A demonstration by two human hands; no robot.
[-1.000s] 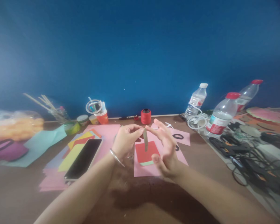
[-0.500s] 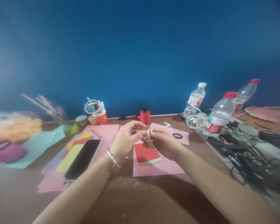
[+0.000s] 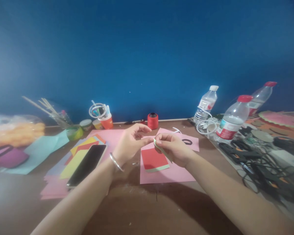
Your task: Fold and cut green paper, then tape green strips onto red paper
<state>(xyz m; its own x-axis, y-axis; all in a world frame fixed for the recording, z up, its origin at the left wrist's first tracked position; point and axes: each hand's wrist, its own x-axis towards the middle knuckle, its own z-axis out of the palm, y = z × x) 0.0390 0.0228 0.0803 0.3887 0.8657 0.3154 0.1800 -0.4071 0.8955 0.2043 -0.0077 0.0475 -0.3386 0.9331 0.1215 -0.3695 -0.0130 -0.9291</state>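
Here, nearest the camera, two bare forearms are seen reaching over the brown worktop (image 3: pixel 142 212). A bangle (image 3: pixel 116 162) is worn on the left wrist.

Just beyond, the left hand (image 3: pixel 128 143) and right hand (image 3: pixel 172 148) are held close together above the pink sheet (image 3: pixel 166 173). A pale green paper strip (image 3: pixel 161 149) is pinched in the right hand, fingers closed round its upper end, the rest slanting down and right past the palm. The left hand is half curled, its fingertips (image 3: pixel 149 139) brought up to the strip's top end; whether they actually grip it cannot be told.

The strip is judged very light, thin and floppy, easily creased or torn, not slippery. It is best taken by the ends with a soft fingertip pinch; a hard squeeze would likely kink it.

Under the hands a red square (image 3: pixel 154 160) with a pale green edge is laid on the pink sheet. To the left, a phone (image 3: pixel 87 164) is resting on a stack of coloured paper (image 3: pixel 63 169).

Farther off, a red thread spool (image 3: pixel 152 121) is stood by the blue wall, an orange cup of pens (image 3: pixel 107 121) to its left. At far right, three water bottles (image 3: pixel 232 119) and a tangle of cables (image 3: pixel 259 163) are seen.
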